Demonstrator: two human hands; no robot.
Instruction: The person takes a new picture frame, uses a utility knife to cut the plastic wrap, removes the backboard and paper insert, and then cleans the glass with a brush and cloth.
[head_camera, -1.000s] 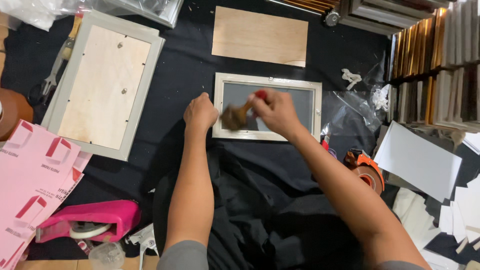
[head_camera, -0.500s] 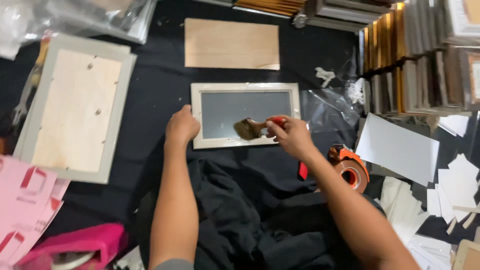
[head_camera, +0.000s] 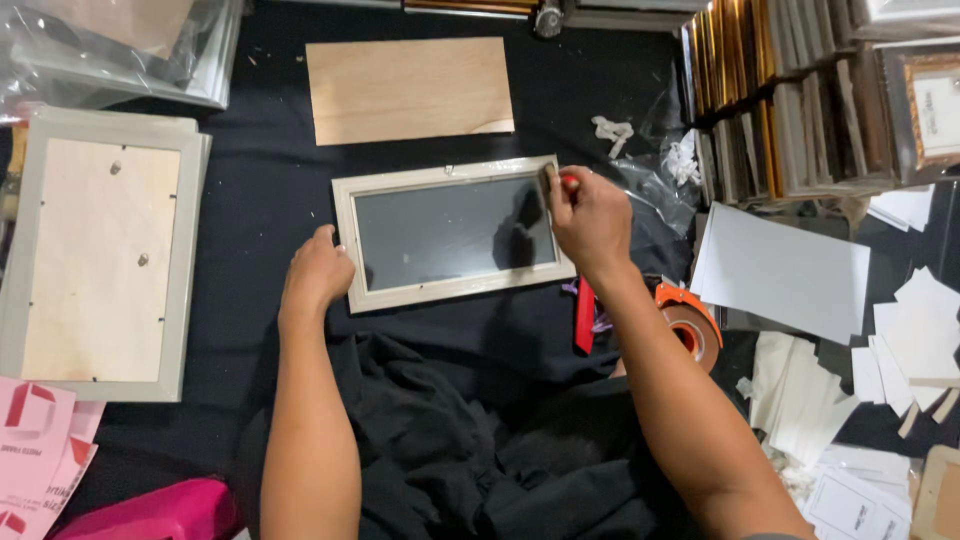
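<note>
The right hand (head_camera: 590, 218) is closed around a small brush with a red handle (head_camera: 568, 182), held at the right end of a pale frame (head_camera: 452, 232). The frame lies glass up on a black cloth (head_camera: 250, 200), in front of the person. The left hand (head_camera: 316, 275) rests with fingers loosely curled against the frame's left edge. Above lies a wooden board (head_camera: 408, 90). A larger frame (head_camera: 98, 255) lies face down to the left. A tape dispenser (head_camera: 690, 325) and white sheets (head_camera: 785, 270) sit to the right.

Pink printed packets (head_camera: 35, 440) lie bottom left; clear plastic bags (head_camera: 120, 50) top left.
</note>
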